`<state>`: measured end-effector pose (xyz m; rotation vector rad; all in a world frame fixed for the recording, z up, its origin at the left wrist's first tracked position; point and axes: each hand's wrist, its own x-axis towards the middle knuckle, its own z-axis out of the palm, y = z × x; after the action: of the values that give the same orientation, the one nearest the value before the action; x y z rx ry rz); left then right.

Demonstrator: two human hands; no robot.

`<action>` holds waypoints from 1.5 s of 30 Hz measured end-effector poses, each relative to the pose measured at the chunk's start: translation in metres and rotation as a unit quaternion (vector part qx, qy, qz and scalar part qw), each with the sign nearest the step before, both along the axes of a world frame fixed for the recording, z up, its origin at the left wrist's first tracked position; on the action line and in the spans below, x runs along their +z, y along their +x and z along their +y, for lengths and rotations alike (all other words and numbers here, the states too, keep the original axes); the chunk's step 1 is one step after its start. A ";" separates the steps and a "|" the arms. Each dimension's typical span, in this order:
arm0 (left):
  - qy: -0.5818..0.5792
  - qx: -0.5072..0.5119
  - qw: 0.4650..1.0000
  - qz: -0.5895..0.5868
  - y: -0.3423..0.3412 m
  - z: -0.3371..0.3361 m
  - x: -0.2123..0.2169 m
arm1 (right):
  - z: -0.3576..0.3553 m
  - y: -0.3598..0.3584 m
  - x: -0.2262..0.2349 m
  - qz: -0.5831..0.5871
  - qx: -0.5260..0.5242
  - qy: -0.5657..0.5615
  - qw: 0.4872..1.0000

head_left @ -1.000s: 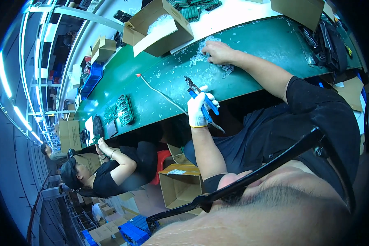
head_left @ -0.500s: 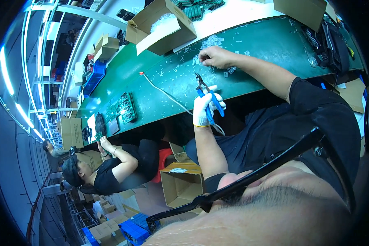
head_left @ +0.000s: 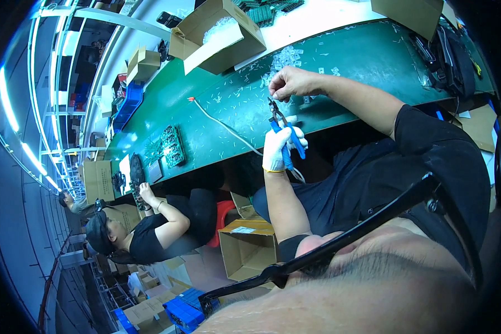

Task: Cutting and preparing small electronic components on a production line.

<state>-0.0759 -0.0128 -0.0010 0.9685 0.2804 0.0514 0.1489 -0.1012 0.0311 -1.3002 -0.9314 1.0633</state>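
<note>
**Blue-handled cutters (head_left: pixel 296 142) point toward the bare right hand (head_left: pixel 294 83)**

In the head view, the left hand, in a white glove (head_left: pixel 274 149), is wrapped around the cutters' handles near the edge of the green tabletop (head_left: pixel 362 61). The handles seem to lie against the palm so that the metal tip faces away from the body and within reach of the other hand; the glove probably spares the palm. The right hand hangs above the tabletop, fingertips just beside the cutters' tip, perhaps ungloved for a finer feel. Its fingers are bent inward, but whether they pinch a piece is too small to tell.

Small clear pieces (head_left: pixel 286 58) lie heaped just beyond the right hand, apparently within easy reach. A pale cable (head_left: pixel 222 129) with an orange tip runs to the left of the cutters.

The cutters look slender, with a dark tapering metal head and two bright blue handles spread apart below the pivot. The tool tilts slightly leftward, its grip partly covered by gloved fingers.
</note>
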 end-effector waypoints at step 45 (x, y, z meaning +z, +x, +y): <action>-0.029 0.012 0.999 -0.011 0.001 0.002 -0.001 | -0.001 0.063 -0.011 -0.194 -0.160 0.042 0.967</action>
<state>-0.0751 -0.0107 -0.0022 0.9071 0.2718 0.0764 0.2121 -0.1025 0.0198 -1.5560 -0.9988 0.5205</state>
